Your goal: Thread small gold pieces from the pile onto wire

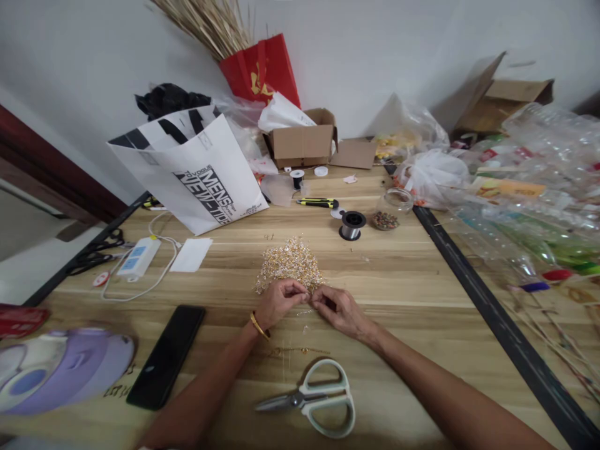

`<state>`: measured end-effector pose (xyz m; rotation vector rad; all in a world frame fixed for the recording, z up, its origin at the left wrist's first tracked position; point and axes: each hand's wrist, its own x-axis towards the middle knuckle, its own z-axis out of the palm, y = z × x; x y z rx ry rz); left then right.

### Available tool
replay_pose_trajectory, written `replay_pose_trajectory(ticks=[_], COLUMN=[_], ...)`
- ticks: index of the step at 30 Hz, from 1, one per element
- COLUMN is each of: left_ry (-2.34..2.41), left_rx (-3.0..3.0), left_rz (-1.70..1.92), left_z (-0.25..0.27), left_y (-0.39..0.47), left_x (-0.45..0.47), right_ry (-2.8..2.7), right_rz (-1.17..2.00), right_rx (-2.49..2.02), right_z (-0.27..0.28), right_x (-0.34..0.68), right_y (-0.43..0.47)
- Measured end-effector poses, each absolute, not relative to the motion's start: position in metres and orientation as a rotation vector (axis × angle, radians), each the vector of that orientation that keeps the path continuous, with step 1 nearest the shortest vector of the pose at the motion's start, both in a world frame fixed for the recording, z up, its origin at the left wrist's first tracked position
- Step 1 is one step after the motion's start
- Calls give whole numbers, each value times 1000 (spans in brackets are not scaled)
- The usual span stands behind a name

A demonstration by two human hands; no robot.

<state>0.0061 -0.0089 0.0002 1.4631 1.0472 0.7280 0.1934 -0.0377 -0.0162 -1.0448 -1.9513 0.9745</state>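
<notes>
My left hand (282, 301), with a gold bangle (259, 326) at the wrist, has its thumb and finger pinched together. My right hand (341, 308) pinches close beside it, the fingertips of both hands nearly meeting. What they hold is too small to make out. Just beyond lies a loose pile of small gold and silvery beads or links (288, 259). Nearer to me are a short silvery piece (304, 312) and a thin gold chain (304, 350) on the wood. Scissors with pale handles (347, 400) lie in front of my wrists, blades toward the left.
A black phone (166, 356), a white power strip (139, 258) and a paper bag (197, 169) stand or lie to the left. Behind are a wire spool (352, 225), a box cutter (317, 202) and a bead jar (391, 209). Plastic bottles (525, 187) crowd the right.
</notes>
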Motion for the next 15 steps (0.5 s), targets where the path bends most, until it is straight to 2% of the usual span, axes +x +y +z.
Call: replay_pose_trajectory(ticks=[15], left_ry=[1029], left_rx=[1505], left_rz=[710], left_z=[0], left_y=[-7], left_x=[4], right_ry=[-1916], right_rz=[1032], right_rx=[-1062], right_z=[-14], right_x=[193], right_y=[-37])
